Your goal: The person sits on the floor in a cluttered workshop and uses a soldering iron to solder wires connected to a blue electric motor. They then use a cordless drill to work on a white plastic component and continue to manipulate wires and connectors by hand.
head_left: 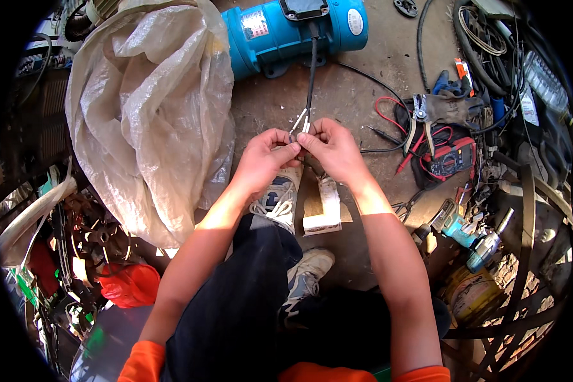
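Observation:
A blue electric motor (280,35) lies at the far side, and a black cable (312,73) runs from its terminal box toward me. The cable's end splits into white-sleeved wires (304,120). My left hand (268,158) pinches one wire end between thumb and fingertips. Close against it, my right hand (332,149) grips the wires with thumb and curled fingers. The fingertips of both hands almost touch, and the bare wire ends are mostly hidden by them.
A crumpled translucent plastic sheet (153,114) spreads at the left. On the right lie wire strippers (420,121), a red multimeter (451,158) with leads, a grey-blue glove (455,105) and teal power tools (461,230). A white block (323,219) sits near my shoes.

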A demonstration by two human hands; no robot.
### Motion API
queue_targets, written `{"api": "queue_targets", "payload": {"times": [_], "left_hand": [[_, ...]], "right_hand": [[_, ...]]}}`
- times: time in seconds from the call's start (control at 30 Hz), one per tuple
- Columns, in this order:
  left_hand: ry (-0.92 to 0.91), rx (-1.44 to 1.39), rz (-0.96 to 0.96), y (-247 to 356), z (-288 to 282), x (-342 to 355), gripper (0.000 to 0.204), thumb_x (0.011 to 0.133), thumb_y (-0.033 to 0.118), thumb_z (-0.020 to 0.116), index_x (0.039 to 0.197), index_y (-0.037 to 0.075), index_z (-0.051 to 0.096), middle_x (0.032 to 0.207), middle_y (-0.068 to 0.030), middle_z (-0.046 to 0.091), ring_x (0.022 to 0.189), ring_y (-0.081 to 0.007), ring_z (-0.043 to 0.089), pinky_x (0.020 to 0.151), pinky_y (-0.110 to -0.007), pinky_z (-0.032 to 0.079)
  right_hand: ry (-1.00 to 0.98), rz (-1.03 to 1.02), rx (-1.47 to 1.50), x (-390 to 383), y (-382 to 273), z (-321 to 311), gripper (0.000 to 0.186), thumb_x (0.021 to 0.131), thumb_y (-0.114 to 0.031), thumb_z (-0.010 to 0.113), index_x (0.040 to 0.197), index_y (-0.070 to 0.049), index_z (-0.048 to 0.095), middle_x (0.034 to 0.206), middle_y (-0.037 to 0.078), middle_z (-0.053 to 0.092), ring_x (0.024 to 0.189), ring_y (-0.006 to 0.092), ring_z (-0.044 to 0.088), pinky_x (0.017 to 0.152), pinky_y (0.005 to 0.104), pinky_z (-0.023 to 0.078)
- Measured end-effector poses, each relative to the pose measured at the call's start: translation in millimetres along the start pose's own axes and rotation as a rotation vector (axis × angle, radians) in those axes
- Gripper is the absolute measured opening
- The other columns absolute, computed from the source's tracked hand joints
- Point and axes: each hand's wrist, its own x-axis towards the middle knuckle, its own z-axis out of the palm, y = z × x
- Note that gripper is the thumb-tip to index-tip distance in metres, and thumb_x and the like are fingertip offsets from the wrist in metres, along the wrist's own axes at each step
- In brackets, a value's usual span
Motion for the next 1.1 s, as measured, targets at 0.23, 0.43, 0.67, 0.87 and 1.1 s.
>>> {"api": "queue_targets", "payload": {"times": [0.23,0.43,0.67,0.87,1.1], "left_hand": [[-0.024,0.186,0.04,10,-1,0,0.013,0.087,0.006,0.064,0.098,0.002,0.059,0.089,-0.0031,0.063,0.079,-0.0097,0.058,0.071,-0.023,0.047],[0.014,0.255,-0.027,23,9,10,0.018,0.082,0.003,0.061,0.1,0.002,0.061,0.09,-0.0026,0.064,0.078,-0.0098,0.058,0.07,-0.024,0.045],[-0.127,-0.009,-0.144,39,7,23,0.014,0.088,0.009,0.061,0.101,0.004,0.063,0.089,-0.0014,0.064,0.073,-0.0088,0.058,0.066,-0.021,0.045],[-0.11,0.169,-0.096,41,8,29,0.012,0.09,0.018,0.067,0.094,0.007,0.064,0.083,0.0015,0.063,0.069,-0.0055,0.056,0.062,-0.019,0.045],[-0.133,0.19,-0.069,37,6,26,0.012,0.089,0.017,0.068,0.092,0.006,0.063,0.083,0.0002,0.064,0.072,-0.0078,0.058,0.066,-0.023,0.047]], "right_hand": [[0.049,-0.047,0.301,-18,15,10,0.015,0.092,-0.013,0.061,0.092,0.002,0.058,0.081,0.002,0.062,0.075,0.0068,0.056,0.067,0.0216,0.045],[0.232,-0.051,0.216,-24,19,21,0.011,0.092,-0.01,0.057,0.091,0.001,0.057,0.076,0.001,0.061,0.067,0.0053,0.053,0.058,0.0221,0.043],[0.28,-0.011,0.213,-26,10,23,0.013,0.091,-0.01,0.059,0.092,0.003,0.061,0.075,0.001,0.062,0.065,0.0047,0.052,0.055,0.0216,0.041],[0.267,-0.039,0.26,-30,16,23,0.014,0.092,-0.011,0.061,0.09,0.002,0.062,0.074,0.0,0.06,0.066,0.0046,0.051,0.057,0.0221,0.041],[0.4,-0.099,0.267,-32,24,36,0.016,0.093,-0.013,0.059,0.09,0.002,0.06,0.075,0.0,0.059,0.068,0.0056,0.05,0.06,0.0229,0.042]]}}
